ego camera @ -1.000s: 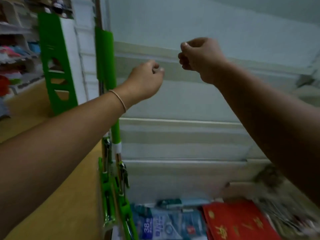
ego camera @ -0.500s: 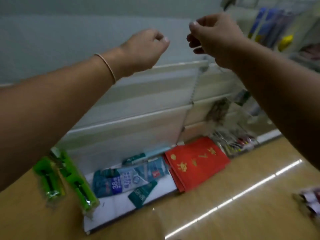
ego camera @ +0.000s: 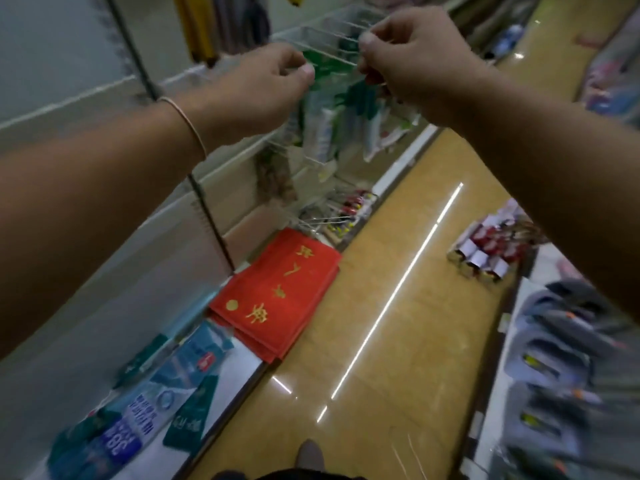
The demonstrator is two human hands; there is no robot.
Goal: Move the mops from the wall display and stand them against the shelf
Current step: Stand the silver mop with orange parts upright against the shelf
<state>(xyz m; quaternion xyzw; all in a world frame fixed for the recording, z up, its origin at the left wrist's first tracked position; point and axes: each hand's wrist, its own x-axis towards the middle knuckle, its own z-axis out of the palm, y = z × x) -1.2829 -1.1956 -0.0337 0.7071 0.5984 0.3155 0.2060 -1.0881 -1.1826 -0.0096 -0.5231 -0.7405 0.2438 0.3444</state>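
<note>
No mop shows in the head view now. My left hand (ego camera: 263,84) is raised with its fingers curled, right beside the top of hanging green and white packs (ego camera: 323,123); whether it grips anything I cannot tell. To its right, my right hand (ego camera: 412,60) pinches thumb to finger at the tip of a wire display hook (ego camera: 332,55). Several such hooks stick out from the slatted wall panel (ego camera: 69,109). The hands hide the tops of the packs.
Long yellow and grey items (ego camera: 207,29) hang at the top. Red mats (ego camera: 277,296) and blue packs (ego camera: 138,410) lie on the base shelf at lower left. A glossy tan floor aisle (ego camera: 398,323) runs between this wall and a right shelf with grey goods (ego camera: 554,358) and small red boxes (ego camera: 485,247).
The view has swung right along the wall; the green mops at the left have left the frame. Both raised hands now sit at the wire hooks with hanging packs.
</note>
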